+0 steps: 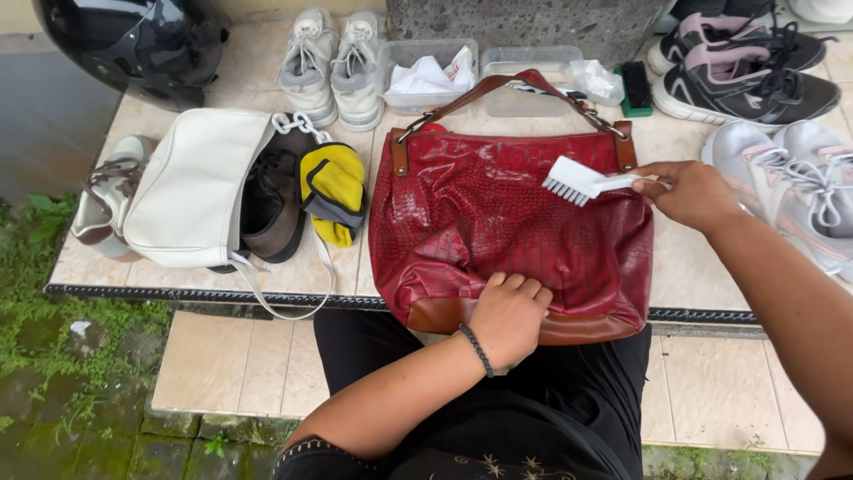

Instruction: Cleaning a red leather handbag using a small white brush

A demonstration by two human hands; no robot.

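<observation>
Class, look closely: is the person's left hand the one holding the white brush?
No: the right hand holds the white brush, while the left hand rests on the red bag.

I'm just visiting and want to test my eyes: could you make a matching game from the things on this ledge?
Things:
1. red bag
2. white brush
3. cream bag
4. black helmet

Descriptions:
A. far left corner
B. held in the right hand
C. lying on its side beside a brown shoe
D. pressed down by the left hand

Pairs: 1-D, 2-B, 3-C, 4-A
</observation>
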